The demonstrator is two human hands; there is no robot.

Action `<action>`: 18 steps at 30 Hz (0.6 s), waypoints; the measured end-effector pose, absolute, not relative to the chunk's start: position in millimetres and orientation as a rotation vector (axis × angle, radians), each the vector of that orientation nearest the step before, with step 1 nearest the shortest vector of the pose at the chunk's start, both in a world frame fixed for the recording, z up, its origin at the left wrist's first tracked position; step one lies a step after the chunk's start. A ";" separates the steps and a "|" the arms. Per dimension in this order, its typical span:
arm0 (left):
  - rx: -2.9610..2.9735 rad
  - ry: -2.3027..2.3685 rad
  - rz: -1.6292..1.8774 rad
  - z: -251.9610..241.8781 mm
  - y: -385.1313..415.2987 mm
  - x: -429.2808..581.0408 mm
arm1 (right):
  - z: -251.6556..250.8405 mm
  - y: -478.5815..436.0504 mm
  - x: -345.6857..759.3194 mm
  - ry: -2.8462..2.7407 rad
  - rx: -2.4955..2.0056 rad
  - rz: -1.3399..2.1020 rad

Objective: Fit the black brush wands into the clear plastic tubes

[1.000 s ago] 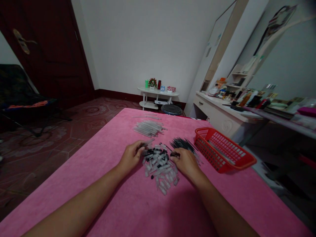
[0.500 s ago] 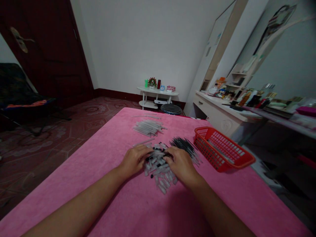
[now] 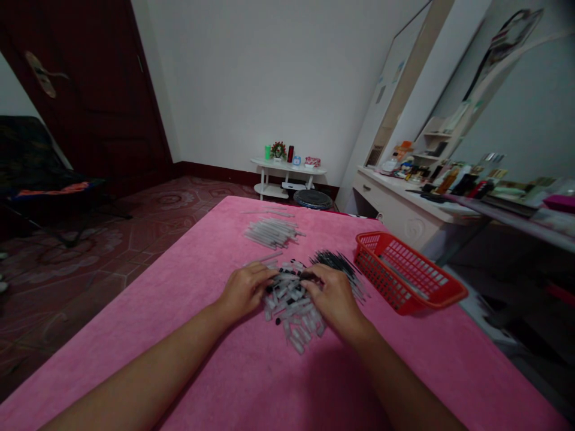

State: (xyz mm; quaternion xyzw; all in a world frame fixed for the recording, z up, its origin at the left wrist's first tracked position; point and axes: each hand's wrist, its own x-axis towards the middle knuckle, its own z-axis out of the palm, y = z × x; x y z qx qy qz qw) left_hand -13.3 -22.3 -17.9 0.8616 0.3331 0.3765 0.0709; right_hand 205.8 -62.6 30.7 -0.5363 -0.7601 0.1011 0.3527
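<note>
Currently | red basket [image 3: 381,281]: pale rods [image 3: 404,278] inside | hands [image 3: 245,291]: at small-piece pile [image 3: 296,311]

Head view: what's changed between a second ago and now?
Left hand moved rightward and right hand leftward, both closing in over the heap of short pale pieces. What either holds can't be made out. Long pale tubes, dark rods and red basket stayed put.

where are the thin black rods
In the head view, the thin black rods lie on the pink cloth, just beyond the right hand, left of the red basket.
</note>
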 end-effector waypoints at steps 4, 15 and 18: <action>2.580 1.025 1.106 -17.5 -21.9 -13.6 | 30.8 -61.5 206.2 -1.891 -1.348 0.305; 2.611 0.995 1.113 -15.8 -23.2 -12.0 | 32.0 -63.1 205.6 -1.912 -1.310 0.289; 2.613 0.998 1.122 -16.9 -22.7 -11.8 | 33.6 -63.8 205.3 -1.922 -1.308 0.279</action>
